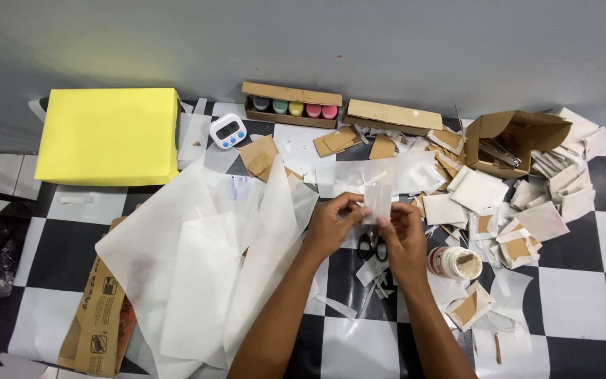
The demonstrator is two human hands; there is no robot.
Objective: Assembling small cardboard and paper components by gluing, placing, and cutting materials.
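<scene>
Two bare forearms rise from the bottom edge, cut off below the elbows, and meet over the checkered table. The left hand and right hand are close together, both pinching a small translucent paper piece held upright between their fingertips, just above the table's middle.

At far left sits a yellow box, with a brown cardboard sheet below it, partly buried under large white tissue sheets that spread up to the left forearm. A small white timer stands behind them. Farther back lies an open paint box holding a row of coloured pots. Under the hands, black scissors lie mostly hidden; only the handles show. Just right of the right hand stands a white glue jar. Beyond it lie folded paper squares, many overlapping and hard to count. An open carton at the back right holds something metallic that cannot be made out.
</scene>
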